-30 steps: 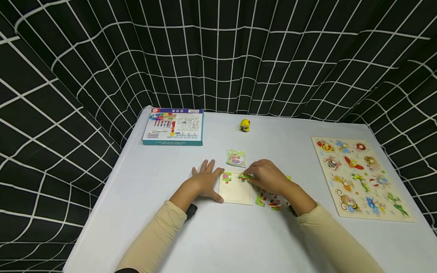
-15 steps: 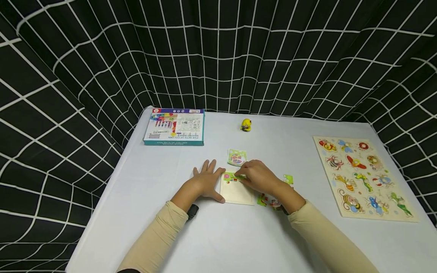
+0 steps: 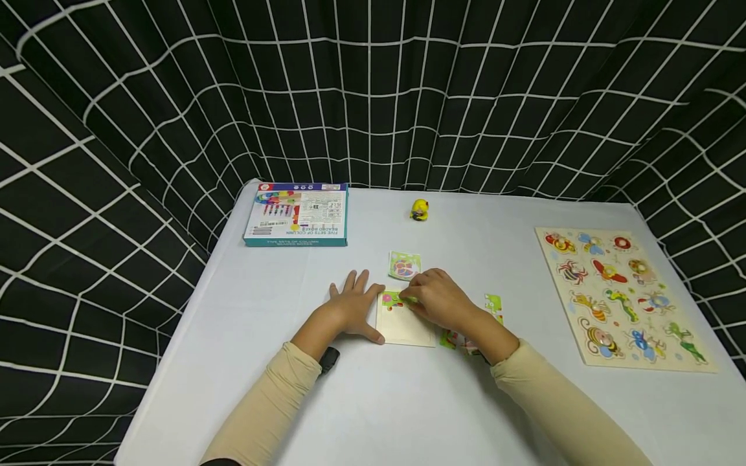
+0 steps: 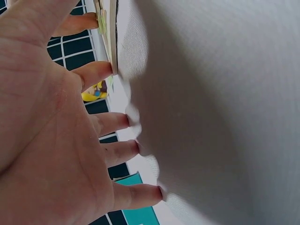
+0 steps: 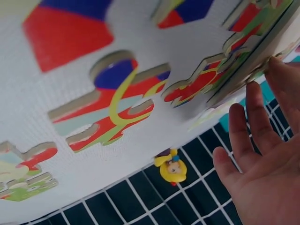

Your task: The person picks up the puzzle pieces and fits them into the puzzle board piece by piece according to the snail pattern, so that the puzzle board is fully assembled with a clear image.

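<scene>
A pale wooden puzzle board [image 3: 405, 331] lies between both hands in the head view, with a green jigsaw piece bearing a pink flower [image 3: 387, 298] in its far left corner. My left hand [image 3: 350, 312] spreads its fingers on the table, thumb and index finger touching the board's left side. With thumb and fingertips, my right hand [image 3: 440, 301] pinches a small jigsaw piece [image 5: 258, 72] at the board's far edge, beside the flower piece. Its fingers partly hide that piece. Loose jigsaw pieces [image 5: 112, 101] in red, blue and green lie right of the board, partly under the right forearm.
A small picture card [image 3: 405, 265] lies just beyond the board. Farther back are a yellow duck toy [image 3: 419, 210] and, to the left, a flat teal-edged box [image 3: 297, 217]. On the right lies a large wooden insect puzzle [image 3: 623, 298].
My right hand has moved left along the board's far edge with the jigsaw piece, up to the flower piece, and stays there. The left hand has kept its place.
</scene>
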Tool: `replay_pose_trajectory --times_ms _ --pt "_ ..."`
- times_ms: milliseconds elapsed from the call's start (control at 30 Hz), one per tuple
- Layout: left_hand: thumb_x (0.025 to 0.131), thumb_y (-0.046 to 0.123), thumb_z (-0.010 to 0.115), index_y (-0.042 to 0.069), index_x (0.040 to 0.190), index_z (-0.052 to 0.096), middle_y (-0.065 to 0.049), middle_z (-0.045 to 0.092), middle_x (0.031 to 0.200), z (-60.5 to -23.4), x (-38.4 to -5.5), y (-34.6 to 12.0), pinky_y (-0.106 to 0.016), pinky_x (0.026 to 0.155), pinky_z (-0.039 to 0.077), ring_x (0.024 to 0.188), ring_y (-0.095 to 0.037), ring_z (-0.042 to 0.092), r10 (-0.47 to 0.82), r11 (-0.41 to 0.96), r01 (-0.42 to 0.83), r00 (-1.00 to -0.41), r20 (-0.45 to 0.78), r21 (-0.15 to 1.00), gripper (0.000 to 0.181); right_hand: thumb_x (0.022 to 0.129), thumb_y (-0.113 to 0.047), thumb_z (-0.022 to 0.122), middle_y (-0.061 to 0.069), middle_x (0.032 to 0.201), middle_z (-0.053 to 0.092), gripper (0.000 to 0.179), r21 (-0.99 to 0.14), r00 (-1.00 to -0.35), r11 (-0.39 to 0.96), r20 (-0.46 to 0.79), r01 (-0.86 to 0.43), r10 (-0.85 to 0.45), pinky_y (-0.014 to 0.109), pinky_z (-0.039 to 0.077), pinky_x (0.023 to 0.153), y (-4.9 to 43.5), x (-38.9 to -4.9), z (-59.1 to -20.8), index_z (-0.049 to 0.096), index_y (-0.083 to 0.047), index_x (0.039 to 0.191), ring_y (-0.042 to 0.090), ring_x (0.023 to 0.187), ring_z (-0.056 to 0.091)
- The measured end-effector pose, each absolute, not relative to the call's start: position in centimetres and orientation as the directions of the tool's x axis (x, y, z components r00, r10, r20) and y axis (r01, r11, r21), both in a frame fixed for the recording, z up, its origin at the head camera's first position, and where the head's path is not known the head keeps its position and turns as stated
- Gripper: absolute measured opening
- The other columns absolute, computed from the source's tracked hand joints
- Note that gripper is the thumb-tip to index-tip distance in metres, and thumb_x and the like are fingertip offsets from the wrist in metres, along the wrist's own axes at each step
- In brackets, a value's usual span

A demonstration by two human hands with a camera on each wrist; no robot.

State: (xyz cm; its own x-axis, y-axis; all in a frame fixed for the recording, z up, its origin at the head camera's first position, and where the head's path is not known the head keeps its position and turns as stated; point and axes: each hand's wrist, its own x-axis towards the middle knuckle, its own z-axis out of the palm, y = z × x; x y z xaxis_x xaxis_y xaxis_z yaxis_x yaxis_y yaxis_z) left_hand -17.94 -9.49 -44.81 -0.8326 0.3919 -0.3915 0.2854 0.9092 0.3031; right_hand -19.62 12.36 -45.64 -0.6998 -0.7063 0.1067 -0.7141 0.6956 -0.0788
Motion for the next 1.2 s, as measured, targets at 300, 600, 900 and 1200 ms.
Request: replay_pose_trajectory --times_ms 300,600,900,1200 --pt "0.063 0.059 0.083 0.023 0.152 0.029 -0.018 0.004 0.162 -44.7 -18.1 -9.0 -0.073 0.107 0.014 0.148 -0.043 -0.001 0.409 0.902 0.303 -0.828 -0.384 0.308 0.111 0.082 -0.020 0.078 -0.001 0.102 0.070 0.022 -0.057 -0.706 0.705 0.107 -0.707 -0.700 0.046 0.041 0.103 12.9 -19.4 -45.3 0.076 -0.019 0.104 0.023 0.103 0.062" --pt "0.064 0.059 0.083 0.023 0.152 0.029 -0.018 0.004 0.162 -44.7 -18.3 -8.5 -0.073 0.107 0.014 0.148 -0.043 -0.001 0.423 0.896 0.317 -0.825 -0.375 0.312 0.110 0.081 -0.019 0.079 -0.001 0.102 0.070 0.023 -0.062 -0.720 0.718 0.104 -0.694 -0.687 0.046 0.041 0.103 13.4 -19.3 -45.1 0.076 -0.019 0.104 0.025 0.104 0.062" --pt "0.063 0.058 0.084 0.022 0.152 0.031 -0.018 0.005 0.162 -45.3 -18.0 -8.9 -0.073 0.108 0.013 0.148 -0.042 -0.001 0.401 0.902 0.284 -0.830 -0.387 0.324 0.110 0.085 -0.014 0.075 0.003 0.113 0.071 0.031 -0.284 -0.747 0.709 0.042 -0.645 -0.663 0.052 0.039 0.103 15.0 -19.5 -43.8 0.071 -0.010 0.115 0.025 0.112 0.062" --pt "0.063 0.057 0.085 0.020 0.151 0.033 -0.019 0.006 0.162 -45.3 -17.9 -9.6 -0.075 0.106 0.013 0.148 -0.044 0.000 0.410 0.897 0.295 -0.834 -0.369 0.330 0.108 0.081 -0.010 0.077 0.006 0.100 0.073 0.028 -0.285 -0.873 0.834 0.021 -0.472 -0.487 0.052 0.044 0.095 22.5 -19.4 -43.4 0.072 -0.004 0.108 0.028 0.099 0.065"
